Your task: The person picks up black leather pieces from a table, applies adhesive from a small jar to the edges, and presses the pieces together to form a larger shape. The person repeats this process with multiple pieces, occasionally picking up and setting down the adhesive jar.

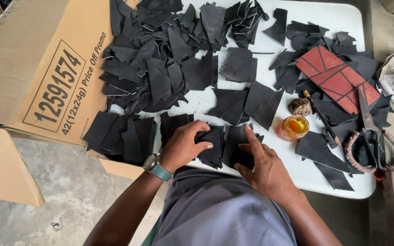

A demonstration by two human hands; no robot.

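Under the left hand [183, 145], fingers pinch a small black leather piece [211, 145] at the white surface's [338, 13] near edge; the right hand [263, 166] presses flat on a neighbouring piece [234, 136]. A careless nudge could tip the nearby glue cup [294, 127].

A white table [343, 18] carries a big heap of cut black pieces [160, 59] at its far left. A red patterned board [336, 78] lies to the right, with 1 small jar of amber liquid [294, 127], a brown lump [300, 106], a brush [321, 117] and scissors [369, 127] nearby. A cardboard box [33, 64] lies left.
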